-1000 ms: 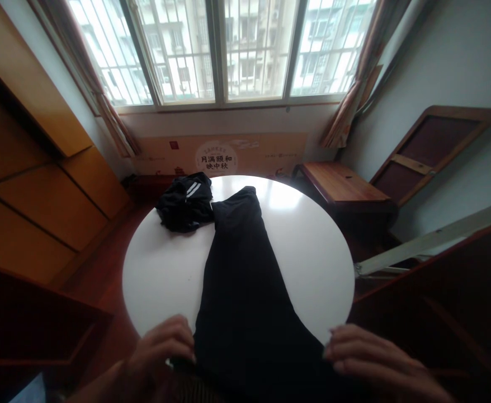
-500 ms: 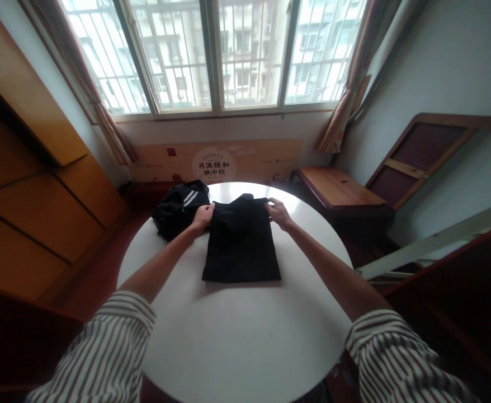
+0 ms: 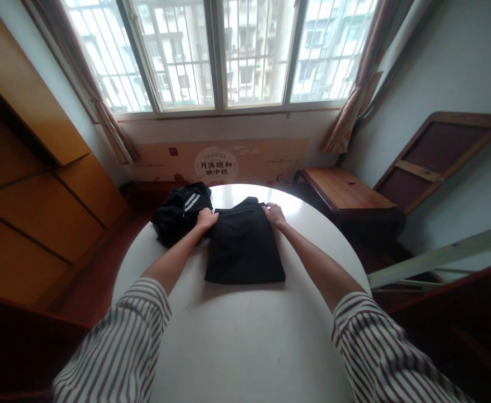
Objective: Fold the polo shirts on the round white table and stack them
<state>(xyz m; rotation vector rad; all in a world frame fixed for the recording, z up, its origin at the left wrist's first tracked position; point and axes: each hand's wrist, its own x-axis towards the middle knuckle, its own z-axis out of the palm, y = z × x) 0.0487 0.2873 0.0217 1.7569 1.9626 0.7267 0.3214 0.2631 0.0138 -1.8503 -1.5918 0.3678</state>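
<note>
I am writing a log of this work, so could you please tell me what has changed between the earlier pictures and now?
The near end of the black cloth was carried forward over the far part. The left hand and right hand went with it, still holding its corners. The crumpled black garment stayed on the left of the white table.

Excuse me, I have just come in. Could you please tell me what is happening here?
A person in striped sleeves is handling a black garment on a round white table. The left hand holds its far left corner and the right hand its far right corner. The garment lies flat and looks doubled over, with a bit of dark cloth showing beyond its far edge. Beside it, to the left, a crumpled black bundle with white stripes lies on the table.
</note>
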